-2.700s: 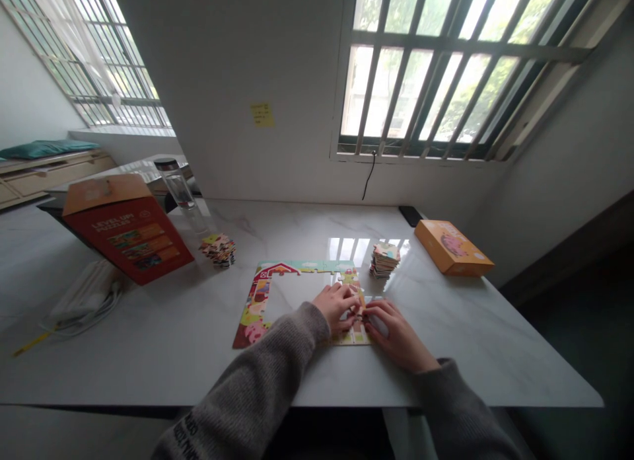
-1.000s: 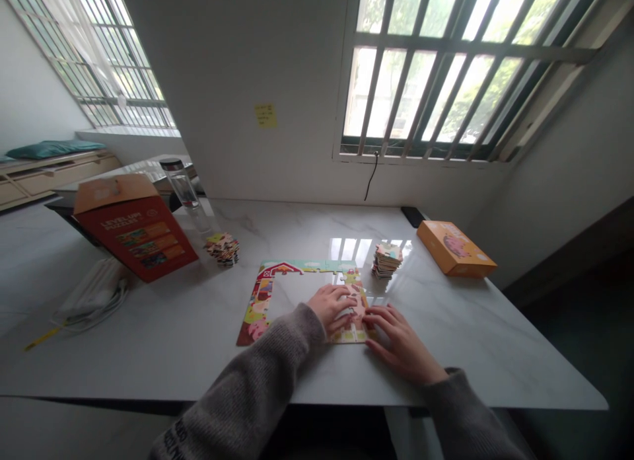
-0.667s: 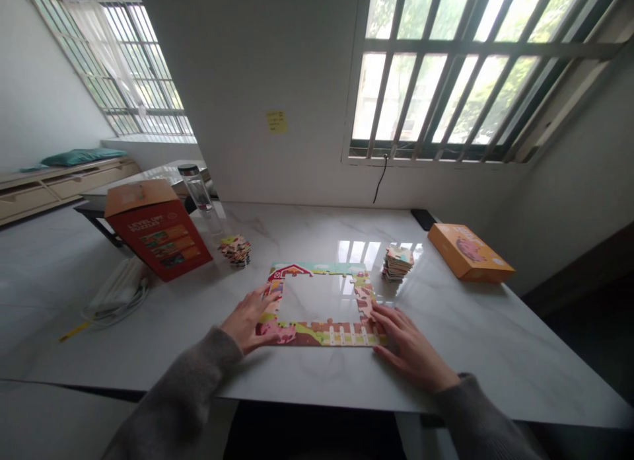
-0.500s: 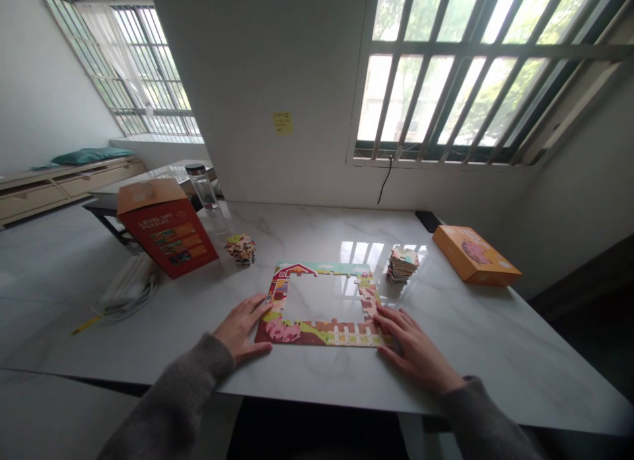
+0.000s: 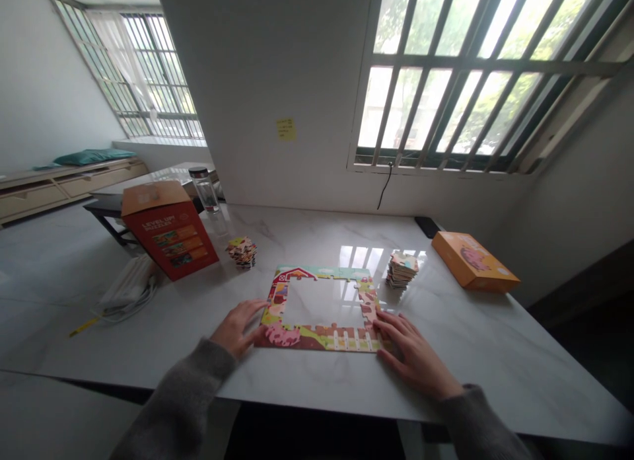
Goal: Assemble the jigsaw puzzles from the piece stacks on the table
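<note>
A jigsaw puzzle border lies flat on the white marbled table, joined into a rectangular frame around bare tabletop. It shows a red barn at the upper left, a pink patch at the lower left and a white fence along the bottom. My left hand rests at its left edge, fingertips and thumb touching the side, nothing grasped. On the opposite side, my right hand lies with outstretched fingers against the lower right edge. Beyond it stands a stack of puzzle pieces; another piece stack is at the upper left.
A red puzzle box stands at the left, near a glass bottle and a white power strip with its cable. An orange box and a dark phone lie at the right. The table's front edge is close to my forearms.
My left thumb has moved up from the table near the lower left corner to the frame's left edge. The right hand stays nearly in place. The view has tilted slightly upward.
</note>
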Demonstrator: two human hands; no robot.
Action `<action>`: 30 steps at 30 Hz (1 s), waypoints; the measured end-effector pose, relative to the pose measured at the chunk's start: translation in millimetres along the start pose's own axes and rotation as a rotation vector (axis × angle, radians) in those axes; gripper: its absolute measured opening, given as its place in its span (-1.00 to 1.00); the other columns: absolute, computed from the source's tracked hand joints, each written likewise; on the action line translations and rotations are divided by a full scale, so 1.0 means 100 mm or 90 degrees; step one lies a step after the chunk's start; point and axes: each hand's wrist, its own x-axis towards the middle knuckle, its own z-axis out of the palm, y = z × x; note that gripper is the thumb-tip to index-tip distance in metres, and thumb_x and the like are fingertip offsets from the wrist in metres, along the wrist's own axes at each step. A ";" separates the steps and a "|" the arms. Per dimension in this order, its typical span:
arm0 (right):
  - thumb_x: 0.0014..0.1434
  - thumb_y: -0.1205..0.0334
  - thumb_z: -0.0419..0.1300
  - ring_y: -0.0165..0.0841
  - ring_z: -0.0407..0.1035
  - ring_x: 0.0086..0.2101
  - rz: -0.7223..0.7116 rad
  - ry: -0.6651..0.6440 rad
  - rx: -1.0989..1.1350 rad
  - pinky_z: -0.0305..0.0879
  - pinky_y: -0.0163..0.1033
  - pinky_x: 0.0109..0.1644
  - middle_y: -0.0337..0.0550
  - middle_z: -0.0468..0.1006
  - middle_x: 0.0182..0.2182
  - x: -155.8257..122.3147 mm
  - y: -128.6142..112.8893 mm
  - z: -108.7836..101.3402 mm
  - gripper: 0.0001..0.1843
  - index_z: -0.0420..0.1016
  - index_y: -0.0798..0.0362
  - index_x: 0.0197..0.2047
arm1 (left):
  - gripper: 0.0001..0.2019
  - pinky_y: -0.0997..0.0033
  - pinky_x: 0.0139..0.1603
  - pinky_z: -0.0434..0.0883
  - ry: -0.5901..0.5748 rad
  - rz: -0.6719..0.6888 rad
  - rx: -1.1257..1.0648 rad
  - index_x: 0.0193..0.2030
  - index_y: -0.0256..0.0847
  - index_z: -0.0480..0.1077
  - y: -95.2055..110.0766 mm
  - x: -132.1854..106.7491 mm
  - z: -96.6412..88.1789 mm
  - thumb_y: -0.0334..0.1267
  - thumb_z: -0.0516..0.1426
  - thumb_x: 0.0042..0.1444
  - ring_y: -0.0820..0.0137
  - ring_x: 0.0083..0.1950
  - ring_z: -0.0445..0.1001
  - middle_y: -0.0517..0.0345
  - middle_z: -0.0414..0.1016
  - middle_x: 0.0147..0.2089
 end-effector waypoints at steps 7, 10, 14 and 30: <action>0.33 0.02 0.14 -0.08 0.17 0.32 -0.004 0.007 0.003 0.04 0.24 0.43 -0.07 0.28 0.35 -0.01 0.07 0.05 -0.48 0.32 -0.12 0.33 | -0.67 0.10 0.25 0.43 0.045 -0.006 -0.036 0.01 -0.13 0.50 0.03 0.00 0.00 -0.05 0.06 0.26 0.16 0.17 0.48 0.01 0.54 0.10; 0.33 0.02 0.13 -0.08 0.16 0.32 -0.008 0.006 0.003 0.06 0.24 0.42 -0.08 0.28 0.35 -0.01 0.09 0.07 -0.48 0.32 -0.13 0.33 | -0.71 0.09 0.22 0.44 0.057 0.002 -0.028 -0.01 -0.14 0.50 0.08 0.01 -0.01 -0.12 0.06 0.25 0.18 0.14 0.48 0.00 0.54 0.07; 0.33 0.02 0.13 -0.07 0.18 0.32 -0.015 0.009 -0.007 0.10 0.24 0.41 -0.07 0.28 0.35 -0.01 0.11 0.08 -0.48 0.33 -0.14 0.33 | -0.74 0.11 0.18 0.45 0.103 -0.003 0.001 0.00 -0.12 0.47 0.16 0.03 -0.07 -0.21 0.07 0.23 0.19 0.10 0.47 0.02 0.54 0.03; 0.31 -0.04 0.15 -0.02 0.20 0.30 -0.022 0.031 -0.027 0.18 0.24 0.37 -0.13 0.26 0.36 -0.02 0.23 0.19 -0.44 0.32 -0.20 0.34 | -0.29 0.02 0.35 0.18 0.037 -0.176 0.298 0.34 -0.10 0.25 -0.30 1.38 -1.01 -0.05 0.27 0.04 -0.03 0.32 0.18 -0.10 0.19 0.34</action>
